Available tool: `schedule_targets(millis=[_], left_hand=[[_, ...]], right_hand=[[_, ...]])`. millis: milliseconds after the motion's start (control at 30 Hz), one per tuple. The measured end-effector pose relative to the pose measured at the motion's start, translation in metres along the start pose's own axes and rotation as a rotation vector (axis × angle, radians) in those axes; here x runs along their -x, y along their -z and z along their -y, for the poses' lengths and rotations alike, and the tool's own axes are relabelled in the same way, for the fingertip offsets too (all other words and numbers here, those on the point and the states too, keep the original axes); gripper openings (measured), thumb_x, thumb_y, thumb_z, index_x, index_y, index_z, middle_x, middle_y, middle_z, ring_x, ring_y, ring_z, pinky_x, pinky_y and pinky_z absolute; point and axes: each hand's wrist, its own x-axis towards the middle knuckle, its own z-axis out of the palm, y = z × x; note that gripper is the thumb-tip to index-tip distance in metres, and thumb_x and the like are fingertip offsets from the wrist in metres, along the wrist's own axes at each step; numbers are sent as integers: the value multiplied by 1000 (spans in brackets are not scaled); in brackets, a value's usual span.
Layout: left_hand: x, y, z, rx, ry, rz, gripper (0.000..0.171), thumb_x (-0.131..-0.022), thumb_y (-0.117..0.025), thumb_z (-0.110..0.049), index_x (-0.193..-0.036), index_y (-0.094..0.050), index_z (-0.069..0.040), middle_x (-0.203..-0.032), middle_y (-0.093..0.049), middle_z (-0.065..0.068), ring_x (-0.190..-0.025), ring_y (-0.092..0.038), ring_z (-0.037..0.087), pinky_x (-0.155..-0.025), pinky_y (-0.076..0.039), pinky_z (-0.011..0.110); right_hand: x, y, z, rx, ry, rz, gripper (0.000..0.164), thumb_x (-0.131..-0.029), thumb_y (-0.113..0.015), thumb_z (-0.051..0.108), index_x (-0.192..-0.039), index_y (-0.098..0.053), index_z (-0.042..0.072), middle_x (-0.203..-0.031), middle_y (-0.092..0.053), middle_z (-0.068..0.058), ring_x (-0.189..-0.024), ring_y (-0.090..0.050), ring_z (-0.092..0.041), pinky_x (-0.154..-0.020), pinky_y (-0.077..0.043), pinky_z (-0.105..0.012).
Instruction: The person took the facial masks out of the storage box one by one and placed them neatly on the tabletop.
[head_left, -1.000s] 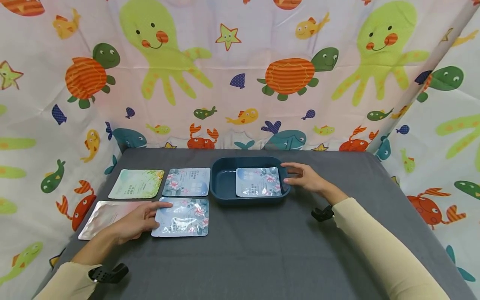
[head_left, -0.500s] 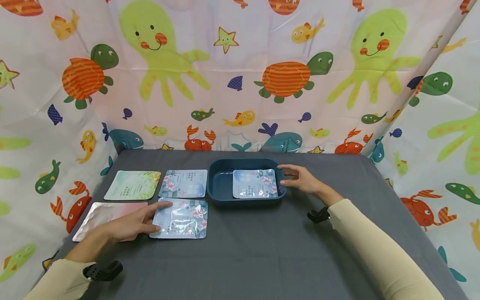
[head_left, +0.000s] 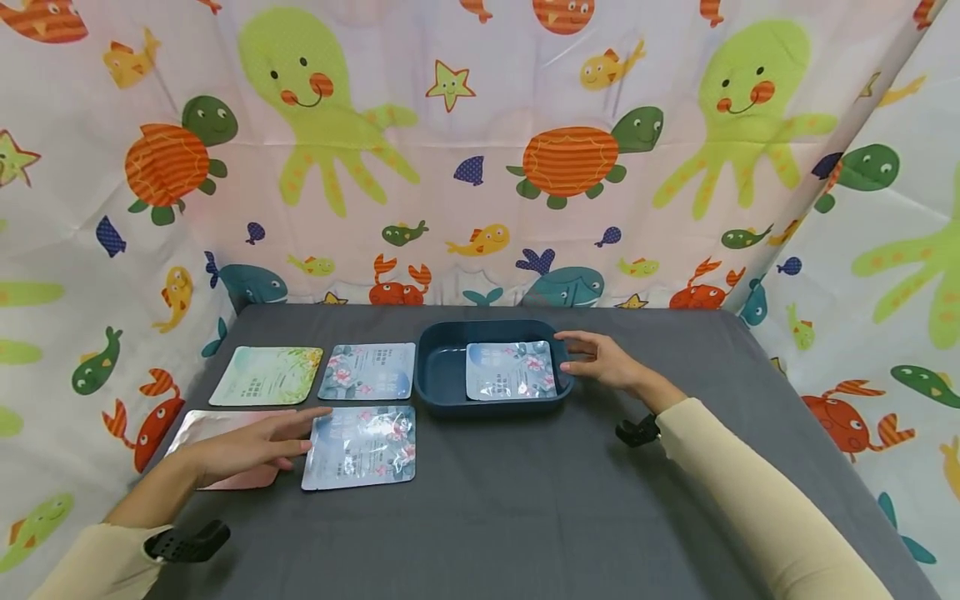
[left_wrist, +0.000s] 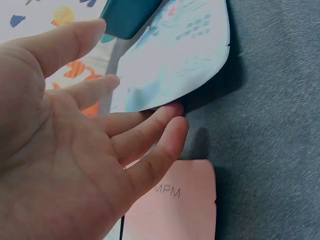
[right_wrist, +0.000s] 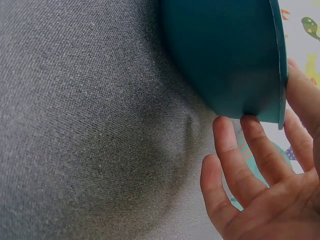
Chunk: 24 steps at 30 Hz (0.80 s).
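Note:
In the head view, a blue floral foil sachet [head_left: 362, 448] lies at the front left of the grey-covered table. My left hand [head_left: 243, 450] is at its left edge, fingers extended. The left wrist view shows fingertips just under the curved-up edge of that sachet [left_wrist: 175, 55], the thumb apart from it. Beneath the left hand lies a pink sachet [head_left: 255, 478], partly covered. My right hand [head_left: 611, 362] holds the right end of a dark blue tray [head_left: 442, 367]. Its thumb is at the rim and fingertips touch the outer wall [right_wrist: 235, 60]. Inside the tray rests another blue floral sachet [head_left: 510, 372].
A green sachet [head_left: 266, 377] and another blue floral sachet [head_left: 367, 372] lie flat in the back row, left of the tray. Behind the grey table cover [head_left: 495, 517] hangs a curtain [head_left: 480, 150] printed with sea animals, continuing along both sides.
My left hand has drawn back slightly leftward from the front blue sachet, which now lies slightly turned. More of the pink sachet's front edge shows. The right hand stays at the tray.

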Motion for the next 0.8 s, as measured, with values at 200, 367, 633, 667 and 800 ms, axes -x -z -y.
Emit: schedule_targets(millis=[200,367,633,667,800], left_hand=[[3,8,4,55,1,-71,70,-105,-51,-35,-162,-19,-11,-165,-20,29,-144,-41,45,-107,-49,53],[0,11,5,97,-4,-111,66,-107,-47,-36,-160,-22,-6,-162,-29,28,-139,-49,40,-105,-51,50],[-9,9,-4,91,-40,-140,65,-107,-47,-38,-158,-26,-4,-158,-38,27,-135,-52,39,-106,-50,51],[-10,9,-5,88,-45,-148,64,-107,-47,-37,-158,-26,-4,-157,-39,27,-136,-52,39,-107,-49,51],[-14,11,-10,78,-58,-178,63,-107,-46,-37,-158,-27,-5,-156,-41,26,-137,-50,42,-109,-48,51]], right_hand=[[0,-2,2,2,15,-11,61,-100,-64,18,-155,-39,9,-162,-31,-26,-147,-34,-49,-114,-35,-64],[2,-3,-2,2,18,-13,60,-101,-63,17,-155,-38,7,-162,-30,-27,-147,-32,-50,-114,-36,-65],[4,-3,-5,-17,9,-11,61,-101,-63,18,-156,-37,10,-162,-30,-27,-148,-31,-49,-111,-40,-63],[3,-3,-5,-22,8,-11,61,-101,-63,18,-156,-37,10,-162,-30,-27,-148,-31,-49,-111,-39,-63],[0,-4,-4,-35,9,-3,61,-101,-62,18,-156,-37,10,-162,-30,-27,-149,-30,-48,-112,-38,-63]])
